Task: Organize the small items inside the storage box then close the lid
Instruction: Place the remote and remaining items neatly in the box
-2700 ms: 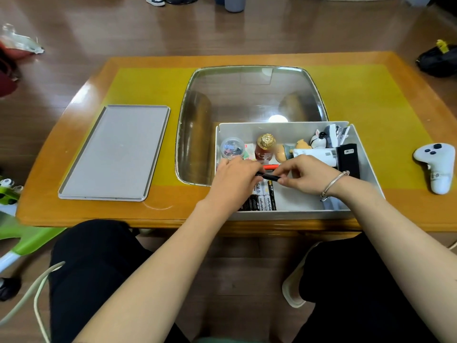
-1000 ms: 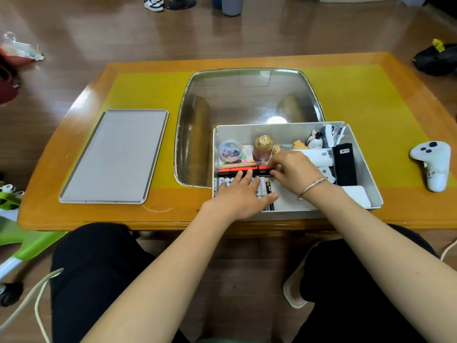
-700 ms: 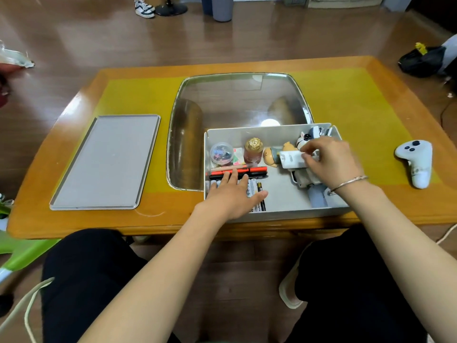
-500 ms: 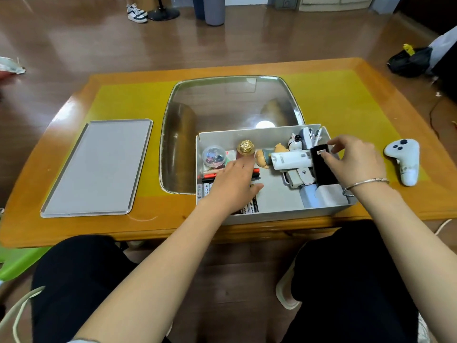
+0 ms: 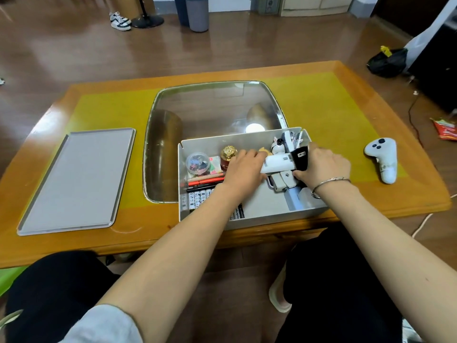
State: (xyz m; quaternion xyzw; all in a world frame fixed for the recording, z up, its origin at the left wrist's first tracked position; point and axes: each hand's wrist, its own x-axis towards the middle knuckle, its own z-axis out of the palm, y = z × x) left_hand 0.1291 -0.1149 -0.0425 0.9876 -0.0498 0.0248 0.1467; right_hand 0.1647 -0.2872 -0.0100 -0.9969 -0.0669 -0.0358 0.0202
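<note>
An open grey storage box [image 5: 259, 220] stands at the table's near edge. Inside lie a clear round tub [image 5: 197, 163], a gold-capped red bottle [image 5: 228, 155], red and black pens [image 5: 205, 181] and a row of batteries [image 5: 196, 198] at the left. My left hand [image 5: 243, 169] grips the left end of a white tube [image 5: 278, 163]. My right hand [image 5: 321, 167] grips a black rectangular device [image 5: 300, 157] beside the tube. Under them sits a white folding gadget [image 5: 282, 181]. The grey lid [image 5: 76, 179] lies flat on the table, far left.
A white game controller [image 5: 382, 159] lies on the table to the right of the box. A glass panel [image 5: 212, 115] fills the table's middle, behind the box. A small figurine and white bits [image 5: 284, 142] stand in the box's far right corner.
My left hand left the pens and batteries and moved right onto the white tube. My right hand shifted to the box's right side and took the black device.
</note>
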